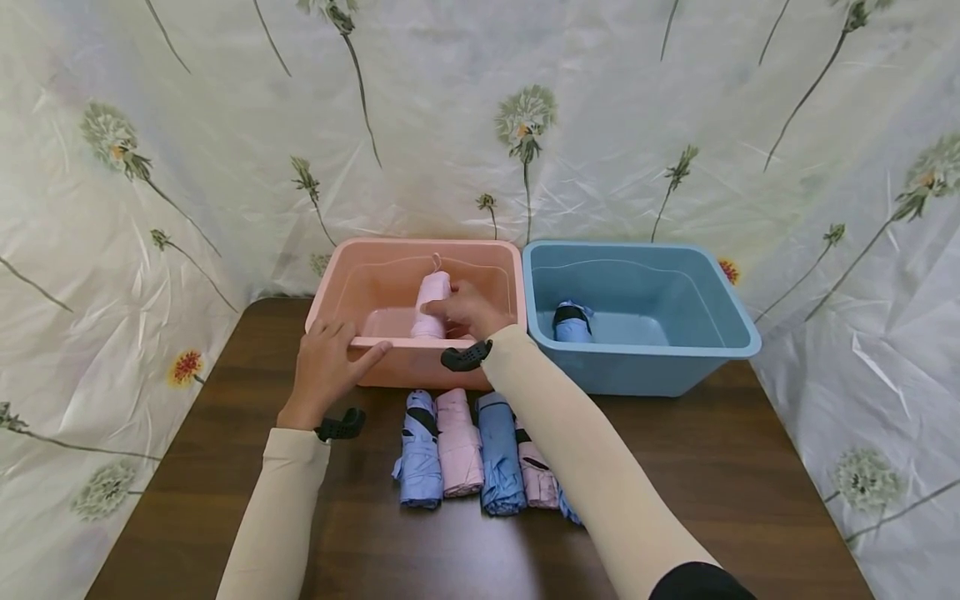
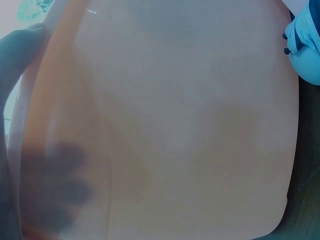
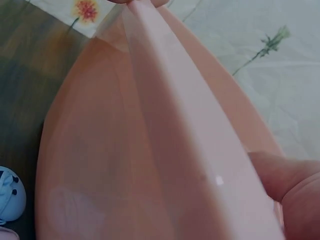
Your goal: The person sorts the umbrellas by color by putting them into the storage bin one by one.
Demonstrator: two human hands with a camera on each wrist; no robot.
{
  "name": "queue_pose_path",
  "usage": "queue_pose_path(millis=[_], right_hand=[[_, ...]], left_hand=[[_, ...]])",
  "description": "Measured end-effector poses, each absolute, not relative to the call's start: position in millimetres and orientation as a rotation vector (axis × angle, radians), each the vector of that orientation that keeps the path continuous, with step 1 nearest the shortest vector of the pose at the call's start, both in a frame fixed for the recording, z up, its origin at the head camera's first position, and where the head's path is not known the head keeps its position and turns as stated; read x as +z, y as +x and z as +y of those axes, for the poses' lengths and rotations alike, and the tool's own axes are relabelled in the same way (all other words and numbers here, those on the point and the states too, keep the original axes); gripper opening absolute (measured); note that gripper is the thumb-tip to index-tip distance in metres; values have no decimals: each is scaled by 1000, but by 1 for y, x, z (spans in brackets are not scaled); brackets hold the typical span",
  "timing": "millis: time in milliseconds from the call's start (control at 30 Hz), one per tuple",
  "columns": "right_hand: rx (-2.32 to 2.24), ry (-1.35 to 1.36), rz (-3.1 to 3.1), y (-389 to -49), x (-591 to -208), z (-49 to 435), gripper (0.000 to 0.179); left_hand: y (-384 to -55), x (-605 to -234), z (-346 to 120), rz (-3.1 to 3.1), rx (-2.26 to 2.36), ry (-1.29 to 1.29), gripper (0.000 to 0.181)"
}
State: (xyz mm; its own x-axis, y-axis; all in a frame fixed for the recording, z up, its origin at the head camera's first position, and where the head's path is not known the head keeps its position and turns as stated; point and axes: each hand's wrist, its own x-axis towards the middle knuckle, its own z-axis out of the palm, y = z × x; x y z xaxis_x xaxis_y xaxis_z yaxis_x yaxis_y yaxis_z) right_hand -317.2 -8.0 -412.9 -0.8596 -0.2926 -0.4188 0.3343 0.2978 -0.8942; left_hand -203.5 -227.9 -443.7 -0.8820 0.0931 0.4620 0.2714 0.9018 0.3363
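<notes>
Inside the pink bin (image 1: 420,364), a pink folded umbrella (image 1: 431,300) stands tilted with its wrist loop toward the back. My right hand (image 1: 471,310) reaches over the front rim and holds this umbrella from its right side; only part of that hand shows in the right wrist view, behind the bin's wall. With my left hand (image 1: 324,367) I grip the bin's front rim near its left corner. The thumb (image 2: 22,50) lies outside, and finger shapes show through the wall in the left wrist view.
A blue bin (image 1: 645,362) stands against the pink one on the right, with a blue folded umbrella (image 1: 573,325) inside. In front lie a light blue umbrella (image 1: 420,458), a pink one (image 1: 459,450), a darker blue one (image 1: 501,467) and others partly under my right forearm.
</notes>
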Motion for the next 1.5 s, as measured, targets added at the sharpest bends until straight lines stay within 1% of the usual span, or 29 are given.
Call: queue_pose_path(millis=[200,567,933,1200,1500], right_hand=[[-1680,-27,1975,-320,-411,-9,83],[-1614,-44,2018,-318,-410,-8,96],[-1608,-55,2038,-317,-410,-9,94],[-1640,-81,2045,-316,-410,-6,98],[-1656,-174,2101,-310,-406,1,92]], left_hand=[[-204,-444,-229,-2639,-534,-253,52],[-203,-444,-229,-2646,-542,-235,52],[-203,-443,-230,-2651,-549,-229,52],[-205,-444,-228,-2649,-558,-245,52],[-203,-442,-227,-2640,-569,-244,51]])
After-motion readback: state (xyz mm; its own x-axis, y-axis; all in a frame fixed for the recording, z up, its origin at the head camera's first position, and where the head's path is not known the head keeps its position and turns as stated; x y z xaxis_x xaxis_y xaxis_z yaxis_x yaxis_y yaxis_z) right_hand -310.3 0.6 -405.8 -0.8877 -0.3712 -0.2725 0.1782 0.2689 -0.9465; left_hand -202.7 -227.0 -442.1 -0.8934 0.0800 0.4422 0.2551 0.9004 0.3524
